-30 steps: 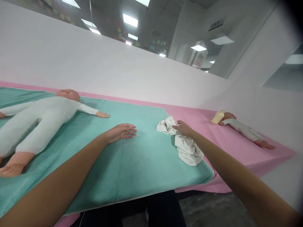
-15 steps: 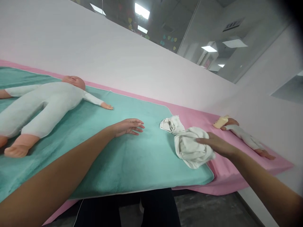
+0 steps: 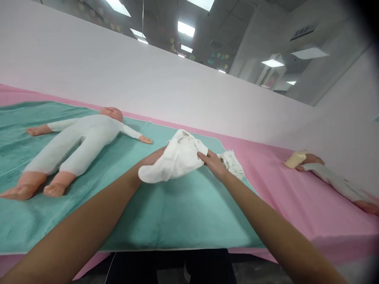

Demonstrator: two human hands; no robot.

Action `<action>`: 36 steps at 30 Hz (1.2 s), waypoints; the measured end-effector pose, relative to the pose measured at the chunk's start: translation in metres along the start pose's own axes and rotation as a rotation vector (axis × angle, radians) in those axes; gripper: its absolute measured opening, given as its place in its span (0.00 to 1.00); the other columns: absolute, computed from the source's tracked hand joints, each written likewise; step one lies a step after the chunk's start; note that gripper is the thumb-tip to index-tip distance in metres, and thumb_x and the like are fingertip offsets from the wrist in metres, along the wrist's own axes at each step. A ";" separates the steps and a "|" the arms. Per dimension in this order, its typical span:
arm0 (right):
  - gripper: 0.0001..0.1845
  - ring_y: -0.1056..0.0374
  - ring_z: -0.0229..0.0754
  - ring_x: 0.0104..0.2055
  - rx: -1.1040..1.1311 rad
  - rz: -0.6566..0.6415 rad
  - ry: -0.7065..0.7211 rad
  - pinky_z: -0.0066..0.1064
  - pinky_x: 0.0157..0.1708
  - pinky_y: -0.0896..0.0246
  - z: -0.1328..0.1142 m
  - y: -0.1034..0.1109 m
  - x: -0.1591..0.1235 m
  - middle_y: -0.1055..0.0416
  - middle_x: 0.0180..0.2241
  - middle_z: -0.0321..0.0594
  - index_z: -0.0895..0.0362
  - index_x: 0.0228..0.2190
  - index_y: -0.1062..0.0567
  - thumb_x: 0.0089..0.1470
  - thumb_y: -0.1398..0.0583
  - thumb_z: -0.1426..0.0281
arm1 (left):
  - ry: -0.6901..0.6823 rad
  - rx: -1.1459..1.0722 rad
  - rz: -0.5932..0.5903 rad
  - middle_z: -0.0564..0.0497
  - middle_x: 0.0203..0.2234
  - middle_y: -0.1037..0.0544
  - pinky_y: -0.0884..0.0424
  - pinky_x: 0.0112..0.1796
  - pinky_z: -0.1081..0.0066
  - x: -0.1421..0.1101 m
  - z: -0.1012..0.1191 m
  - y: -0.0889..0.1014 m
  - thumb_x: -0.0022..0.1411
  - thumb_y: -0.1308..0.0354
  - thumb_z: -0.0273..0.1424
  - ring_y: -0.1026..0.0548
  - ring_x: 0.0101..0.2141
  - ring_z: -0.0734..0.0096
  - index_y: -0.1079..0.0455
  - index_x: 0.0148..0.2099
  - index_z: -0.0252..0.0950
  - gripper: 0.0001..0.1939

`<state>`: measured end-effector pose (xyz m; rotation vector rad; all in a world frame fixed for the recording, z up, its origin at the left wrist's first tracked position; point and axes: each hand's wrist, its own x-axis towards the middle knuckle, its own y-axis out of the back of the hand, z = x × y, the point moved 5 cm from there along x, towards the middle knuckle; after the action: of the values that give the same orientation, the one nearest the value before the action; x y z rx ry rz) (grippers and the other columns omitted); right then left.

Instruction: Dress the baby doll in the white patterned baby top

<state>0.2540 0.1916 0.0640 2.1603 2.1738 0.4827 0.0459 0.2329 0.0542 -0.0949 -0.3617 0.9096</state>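
A crumpled piece of white baby clothing, its exact kind unclear, is lifted above the teal blanket. My right hand pinches its right edge, thumb on the near side. Behind its left side is my left hand, with the fingers hidden by the fabric; whether they grip it I cannot tell. A rounded flap of the cloth hangs toward the lower left. Just beyond my right hand, a second white printed cloth piece lies bunched near the blanket's right edge.
On the teal blanket, a baby doll in white clothing lies at the left. A second doll rests on the pink cover at the right, beside a pale yellow bottle. A white wall runs along the back.
My right hand has carried the white garment leftward to the middle. My left hand, earlier open with nothing in it, is now behind the cloth. The view has shifted slightly.
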 end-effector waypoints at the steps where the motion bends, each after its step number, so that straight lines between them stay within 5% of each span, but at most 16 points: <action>1: 0.22 0.34 0.42 0.42 -0.072 0.030 0.032 0.36 0.44 0.39 0.016 0.002 0.004 0.29 0.41 0.40 0.55 0.42 0.29 0.49 0.43 0.55 | 0.021 -0.029 0.009 0.48 0.46 0.27 0.34 0.49 0.69 0.003 -0.003 0.004 0.57 0.43 0.32 0.33 0.51 0.59 0.35 0.52 0.36 0.20; 6: 0.23 0.37 0.44 0.47 -0.482 0.111 -0.005 0.37 0.49 0.43 0.076 0.027 0.019 0.32 0.46 0.41 0.54 0.44 0.31 0.50 0.45 0.54 | 0.166 -0.218 0.033 0.44 0.47 0.28 0.30 0.43 0.68 0.015 -0.024 0.015 0.56 0.42 0.33 0.28 0.45 0.62 0.41 0.57 0.38 0.27; 13: 0.25 0.42 0.49 0.54 -0.772 0.238 -0.112 0.42 0.55 0.52 0.091 0.078 0.032 0.37 0.51 0.47 0.58 0.49 0.34 0.51 0.46 0.61 | 0.228 -0.175 0.033 0.46 0.39 0.25 0.30 0.38 0.68 0.014 -0.023 0.010 0.51 0.37 0.28 0.26 0.36 0.67 0.35 0.52 0.38 0.25; 16: 0.25 0.44 0.46 0.56 -0.707 0.192 0.011 0.41 0.57 0.52 0.078 0.062 0.023 0.39 0.54 0.41 0.53 0.51 0.36 0.51 0.46 0.61 | 0.326 -0.060 -0.041 0.47 0.33 0.25 0.32 0.35 0.70 0.009 -0.023 -0.001 0.49 0.37 0.32 0.27 0.32 0.68 0.30 0.41 0.34 0.16; 22: 0.19 0.44 0.40 0.56 -0.297 0.126 0.325 0.37 0.58 0.52 0.017 0.003 -0.010 0.39 0.54 0.36 0.48 0.49 0.34 0.55 0.47 0.61 | 0.413 0.301 -0.423 0.52 0.29 0.29 0.37 0.33 0.71 -0.002 -0.020 -0.047 0.50 0.39 0.36 0.32 0.31 0.70 0.28 0.34 0.34 0.11; 25: 0.18 0.39 0.41 0.51 -0.098 -0.097 0.295 0.36 0.54 0.47 0.000 -0.019 -0.016 0.33 0.48 0.38 0.49 0.46 0.31 0.52 0.43 0.61 | 0.398 0.335 -0.488 0.54 0.23 0.32 0.40 0.31 0.72 -0.004 -0.021 -0.061 0.49 0.38 0.35 0.34 0.27 0.73 0.30 0.29 0.34 0.09; 28: 0.21 0.35 0.42 0.45 0.016 -0.323 0.188 0.34 0.45 0.40 0.002 -0.027 -0.018 0.31 0.43 0.39 0.52 0.44 0.30 0.47 0.39 0.59 | 0.391 0.240 -0.416 0.53 0.24 0.31 0.39 0.30 0.72 -0.002 -0.021 -0.058 0.49 0.38 0.34 0.34 0.27 0.72 0.31 0.29 0.33 0.09; 31: 0.17 0.35 0.39 0.36 -0.024 -0.346 0.096 0.28 0.36 0.40 0.012 -0.017 -0.017 0.30 0.34 0.38 0.56 0.35 0.27 0.45 0.37 0.59 | 0.347 0.024 -0.248 0.52 0.27 0.30 0.37 0.30 0.73 0.003 -0.017 -0.042 0.51 0.39 0.35 0.32 0.28 0.72 0.32 0.34 0.33 0.11; 36: 0.20 0.37 0.37 0.28 0.078 -0.530 -0.051 0.27 0.28 0.43 0.016 0.001 -0.024 0.31 0.27 0.38 0.60 0.33 0.27 0.42 0.37 0.58 | 0.040 -0.182 0.091 0.55 0.24 0.32 0.36 0.28 0.77 0.017 0.004 0.003 0.53 0.39 0.33 0.33 0.25 0.78 0.34 0.30 0.34 0.08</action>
<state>0.2592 0.1714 0.0449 1.4985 2.6278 0.3048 0.0522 0.2479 0.0617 -0.2986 -0.4056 0.9619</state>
